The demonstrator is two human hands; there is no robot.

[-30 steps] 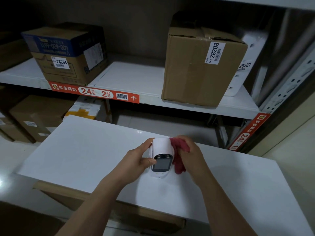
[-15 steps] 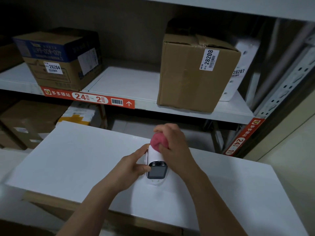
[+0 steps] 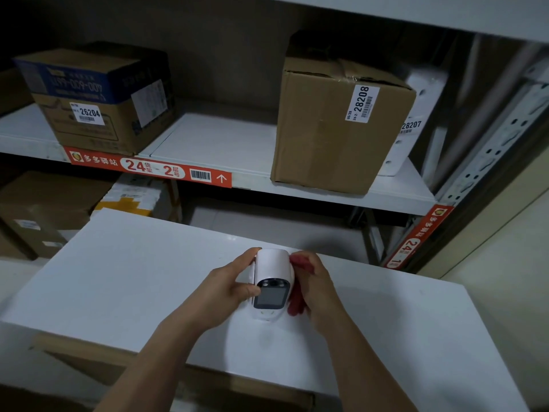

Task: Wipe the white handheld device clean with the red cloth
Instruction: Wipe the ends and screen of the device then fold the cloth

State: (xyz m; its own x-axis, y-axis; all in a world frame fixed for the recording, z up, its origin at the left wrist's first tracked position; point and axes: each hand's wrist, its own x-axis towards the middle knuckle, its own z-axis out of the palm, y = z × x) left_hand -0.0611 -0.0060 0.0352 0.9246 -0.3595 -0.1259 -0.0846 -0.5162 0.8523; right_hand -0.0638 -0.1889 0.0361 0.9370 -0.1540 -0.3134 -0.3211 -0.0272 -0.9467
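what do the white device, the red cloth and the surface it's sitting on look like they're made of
White handheld device: probably smooth matte plastic, with a glossy dark screen panel. Red cloth: soft fabric, it bunches and folds in the right hand. White board: flat, matte, perhaps foam or coated board.

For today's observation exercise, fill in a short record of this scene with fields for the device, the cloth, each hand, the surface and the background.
device: white handheld device, dark screen facing the camera
cloth: red cloth, pressed against the device's right side
left hand: left hand holds the device's left side, thumb beside the screen
right hand: right hand holds the cloth
surface: white tabletop
background: shelf with cardboard box 28208 and cardboard box 26204
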